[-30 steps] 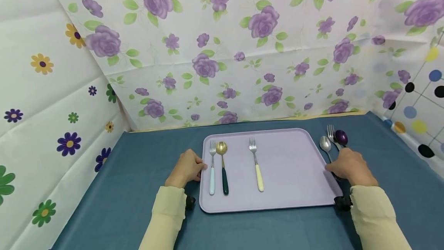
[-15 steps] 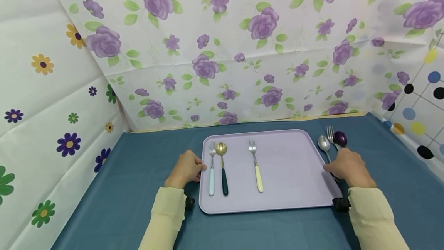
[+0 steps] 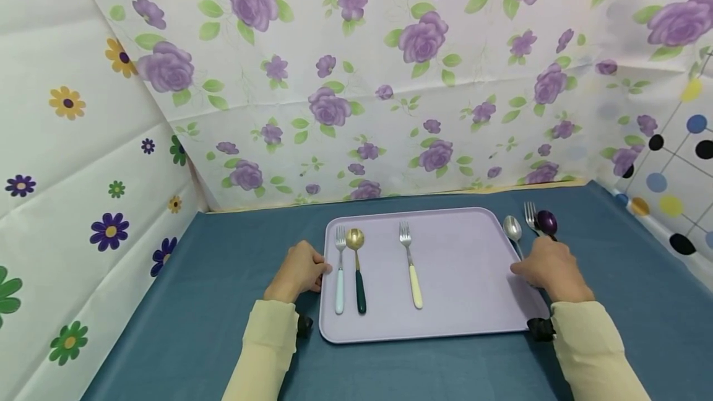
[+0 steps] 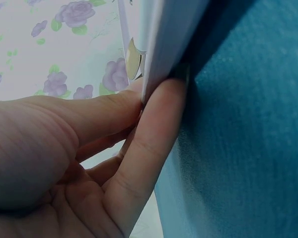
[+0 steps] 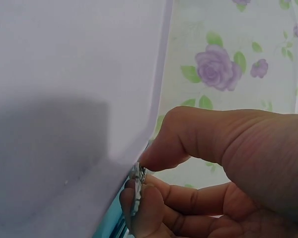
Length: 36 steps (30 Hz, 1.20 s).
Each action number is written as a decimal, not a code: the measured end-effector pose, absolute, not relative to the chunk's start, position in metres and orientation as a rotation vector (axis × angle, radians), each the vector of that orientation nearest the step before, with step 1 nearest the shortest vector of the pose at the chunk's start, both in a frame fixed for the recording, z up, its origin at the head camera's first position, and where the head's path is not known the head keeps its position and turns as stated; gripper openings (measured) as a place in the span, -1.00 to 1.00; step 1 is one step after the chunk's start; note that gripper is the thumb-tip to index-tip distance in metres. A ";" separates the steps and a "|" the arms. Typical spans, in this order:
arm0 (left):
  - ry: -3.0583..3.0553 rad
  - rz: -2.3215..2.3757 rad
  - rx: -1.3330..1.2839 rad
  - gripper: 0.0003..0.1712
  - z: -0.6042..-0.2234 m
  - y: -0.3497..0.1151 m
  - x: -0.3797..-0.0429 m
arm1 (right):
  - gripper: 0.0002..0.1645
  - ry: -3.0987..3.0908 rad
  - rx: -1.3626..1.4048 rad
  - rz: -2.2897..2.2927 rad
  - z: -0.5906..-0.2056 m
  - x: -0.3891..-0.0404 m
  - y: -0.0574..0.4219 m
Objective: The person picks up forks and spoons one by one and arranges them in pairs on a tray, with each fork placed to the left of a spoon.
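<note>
A lavender tray [image 3: 462,271] lies on the dark blue cloth. My left hand [image 3: 299,270] pinches its left rim; in the left wrist view the thumb lies on top and a finger goes below the edge. Beside the tray's right edge, my right hand [image 3: 548,269] grips a silver spoon [image 3: 512,228] by its handle. The right wrist view shows that patterned handle [image 5: 136,191] between thumb and fingers, right at the tray's rim. On the tray lie a light blue-handled fork [image 3: 340,289], a gold spoon with a dark green handle [image 3: 361,293] and a cream-handled fork [image 3: 416,286].
Just beyond my right hand lie a silver fork [image 3: 531,215] and a dark purple spoon [image 3: 547,222], their handles partly hidden by the hand. A flowered sheet [image 3: 367,110] stands behind the cloth [image 3: 239,246], with patterned sheets on both sides.
My right hand has moved left toward the tray's right edge, and the silver spoon has come with it. The left hand stays at the left rim.
</note>
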<state>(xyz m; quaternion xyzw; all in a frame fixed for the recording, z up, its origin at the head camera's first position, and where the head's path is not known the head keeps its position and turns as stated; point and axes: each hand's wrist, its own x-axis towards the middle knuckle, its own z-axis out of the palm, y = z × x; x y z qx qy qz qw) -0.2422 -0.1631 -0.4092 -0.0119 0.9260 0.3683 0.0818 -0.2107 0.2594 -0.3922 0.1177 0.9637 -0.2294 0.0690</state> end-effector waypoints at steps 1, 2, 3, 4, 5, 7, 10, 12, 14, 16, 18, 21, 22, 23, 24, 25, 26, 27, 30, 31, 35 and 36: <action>2.768 1.102 -0.032 -0.87 -0.409 -0.163 -0.242 | -0.59 2.905 0.350 -0.691 -0.392 -0.211 0.258; 2.769 1.101 -0.029 -0.87 -0.409 -0.163 -0.242 | -0.61 2.914 0.343 -0.687 -0.392 -0.210 0.257; 2.770 1.103 -0.026 -0.87 -0.409 -0.163 -0.242 | -0.62 2.923 0.338 -0.680 -0.392 -0.210 0.256; 2.770 1.105 -0.024 -0.87 -0.409 -0.163 -0.242 | -0.62 2.933 0.332 -0.679 -0.392 -0.210 0.255; 2.770 1.106 -0.024 -0.87 -0.409 -0.162 -0.242 | -0.63 2.941 0.329 -0.683 -0.392 -0.210 0.254; 2.769 1.106 -0.023 -0.87 -0.408 -0.162 -0.242 | -0.65 2.948 0.330 -0.695 -0.393 -0.210 0.252; 2.765 1.113 -0.021 -0.87 -0.408 -0.163 -0.241 | -0.67 2.952 0.335 -0.715 -0.393 -0.210 0.248; 2.765 1.116 -0.011 -0.87 -0.408 -0.163 -0.241 | -0.68 2.955 0.333 -0.719 -0.394 -0.210 0.246; 2.763 1.124 -0.008 -0.87 -0.408 -0.163 -0.241 | -0.68 2.958 0.328 -0.725 -0.394 -0.210 0.244; 2.762 1.125 -0.011 -0.87 -0.408 -0.163 -0.241 | -0.68 2.961 0.321 -0.726 -0.394 -0.210 0.242; 2.762 1.123 -0.011 -0.87 -0.409 -0.163 -0.241 | -0.67 2.960 0.317 -0.723 -0.395 -0.210 0.240; 2.761 1.117 -0.020 -0.87 -0.409 -0.163 -0.242 | -0.68 2.961 0.299 -0.720 -0.395 -0.210 0.238; 2.761 1.117 -0.018 -0.87 -0.409 -0.162 -0.242 | -0.69 2.963 0.290 -0.721 -0.396 -0.209 0.238; 2.760 1.117 -0.019 -0.87 -0.409 -0.163 -0.241 | -0.70 2.963 0.285 -0.726 -0.396 -0.209 0.237; 2.759 1.116 -0.020 -0.87 -0.409 -0.162 -0.241 | -0.71 2.959 0.280 -0.735 -0.396 -0.209 0.236; 2.758 1.118 -0.020 -0.87 -0.409 -0.162 -0.241 | -0.71 2.956 0.273 -0.744 -0.397 -0.210 0.235; 2.756 1.122 -0.019 -0.87 -0.409 -0.162 -0.241 | -0.70 2.947 0.271 -0.756 -0.397 -0.210 0.234; 2.755 1.122 -0.018 -0.87 -0.409 -0.162 -0.241 | -0.70 2.943 0.265 -0.763 -0.398 -0.210 0.233; 2.758 1.119 -0.016 -0.87 -0.409 -0.162 -0.241 | -0.66 2.940 0.243 -0.775 -0.398 -0.211 0.228; 2.758 1.118 -0.020 -0.87 -0.409 -0.162 -0.242 | -0.65 2.940 0.236 -0.774 -0.399 -0.212 0.226; 2.764 1.100 -0.026 -0.87 -0.408 -0.162 -0.242 | -0.66 2.953 0.211 -0.768 -0.399 -0.212 0.220; 2.763 1.101 -0.031 -0.87 -0.408 -0.162 -0.242 | -0.67 2.948 0.213 -0.775 -0.399 -0.212 0.219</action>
